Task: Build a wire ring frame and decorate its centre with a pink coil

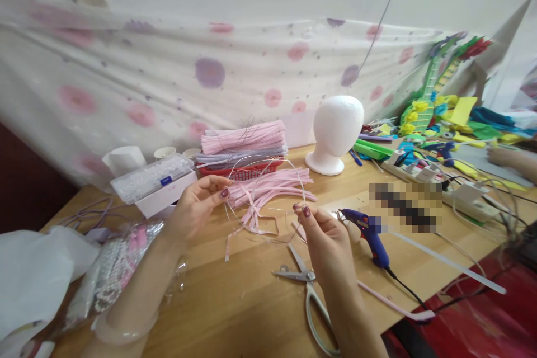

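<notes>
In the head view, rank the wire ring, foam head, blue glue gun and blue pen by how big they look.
1. Wire ring and foam head: unsure; the ring's outline spans wider, but it is nearer the camera.
2. Blue glue gun
3. Blue pen, clearly smallest.

The wooden desk (197,302) bears open scissors (309,276) and a blue glue gun (371,235). A foam mannequin head (338,130) stands behind.
</notes>
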Tool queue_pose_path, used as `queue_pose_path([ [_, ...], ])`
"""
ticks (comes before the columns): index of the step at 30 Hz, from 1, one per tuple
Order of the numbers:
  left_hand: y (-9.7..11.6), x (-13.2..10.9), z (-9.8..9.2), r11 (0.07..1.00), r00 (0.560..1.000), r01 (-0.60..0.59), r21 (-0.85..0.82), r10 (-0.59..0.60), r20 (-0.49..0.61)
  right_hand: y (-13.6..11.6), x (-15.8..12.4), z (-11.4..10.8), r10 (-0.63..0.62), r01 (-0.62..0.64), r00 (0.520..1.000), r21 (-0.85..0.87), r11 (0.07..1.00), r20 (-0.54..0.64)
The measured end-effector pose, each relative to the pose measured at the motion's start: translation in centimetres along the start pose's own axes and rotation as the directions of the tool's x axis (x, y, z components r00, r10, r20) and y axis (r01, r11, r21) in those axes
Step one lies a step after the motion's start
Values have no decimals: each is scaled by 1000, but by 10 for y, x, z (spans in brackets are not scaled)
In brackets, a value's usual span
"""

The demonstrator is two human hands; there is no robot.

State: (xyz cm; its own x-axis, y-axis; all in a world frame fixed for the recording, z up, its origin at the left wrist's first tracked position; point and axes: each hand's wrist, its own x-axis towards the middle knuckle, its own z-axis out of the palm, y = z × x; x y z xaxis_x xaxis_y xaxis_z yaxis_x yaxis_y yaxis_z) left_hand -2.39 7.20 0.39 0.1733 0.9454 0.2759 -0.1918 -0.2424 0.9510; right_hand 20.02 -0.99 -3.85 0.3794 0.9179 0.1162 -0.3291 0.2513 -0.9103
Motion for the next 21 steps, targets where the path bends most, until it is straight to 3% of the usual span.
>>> queue_pose_path([
  [4,2,1,-5,989,998,-67,130,67,3,-2,2,0,26,-24,998,34,999,-56],
  [9,-9,2,-1,910,969,-238,338,246,21,-5,4,13,73,-61,992,121,991,-98],
  [15,-4,-14,23,706,873,-478,522,448,194,-5,1,16,110,-98,991,150,984,-74],
  [21,9,-19,25,543,769,-630,555,539,344,-9,-4,7,120,-117,992,113,987,-26],
])
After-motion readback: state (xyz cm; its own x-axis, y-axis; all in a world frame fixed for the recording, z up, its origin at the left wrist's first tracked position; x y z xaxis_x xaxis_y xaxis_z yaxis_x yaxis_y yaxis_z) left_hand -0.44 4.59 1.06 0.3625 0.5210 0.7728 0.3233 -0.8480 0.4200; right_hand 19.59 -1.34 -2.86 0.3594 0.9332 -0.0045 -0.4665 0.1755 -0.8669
